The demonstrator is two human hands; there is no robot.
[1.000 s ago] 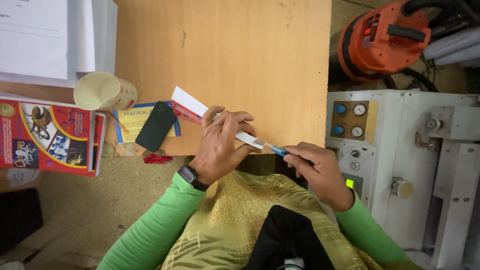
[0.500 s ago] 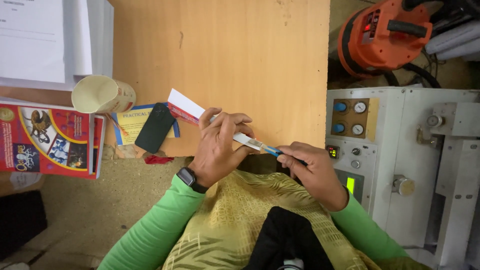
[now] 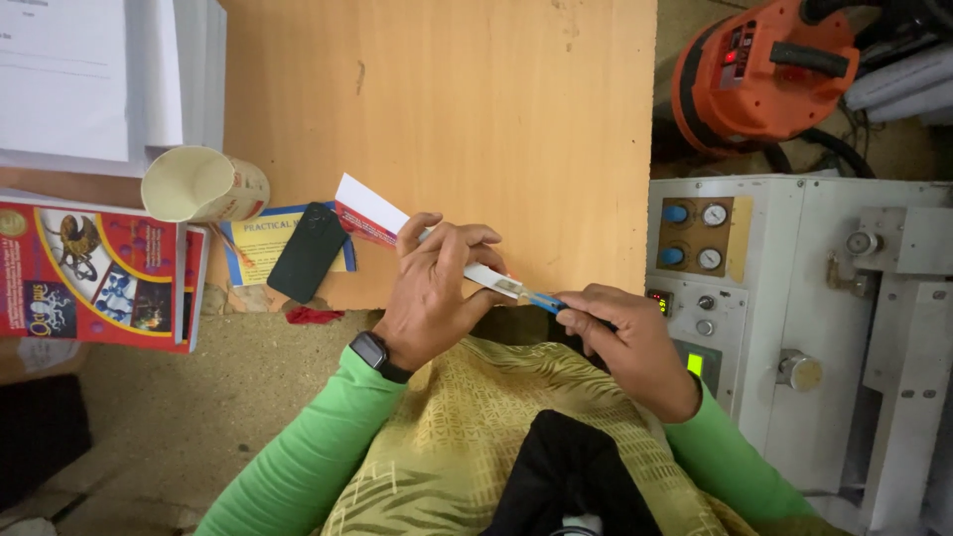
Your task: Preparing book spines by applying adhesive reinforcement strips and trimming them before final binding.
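My left hand [image 3: 434,288], with a black watch at the wrist, grips a small red and white card box [image 3: 369,211] at the near edge of a wooden board [image 3: 467,119]. My right hand [image 3: 627,342] holds the blue handle of a utility knife [image 3: 508,286]. The knife's pale blade end runs under the left fingers toward the box. Both sleeves are bright green.
A paper cup [image 3: 202,186] lies on its side left of the box, beside a dark phone [image 3: 308,251] on a yellow booklet [image 3: 260,238]. Red books [image 3: 89,273] and white papers [image 3: 89,79] sit far left. A grey machine panel [image 3: 784,288] and an orange power tool [image 3: 764,69] stand right.
Both hands have stayed together at the board's near edge, shifting only slightly; the box and knife remain in the same grip.
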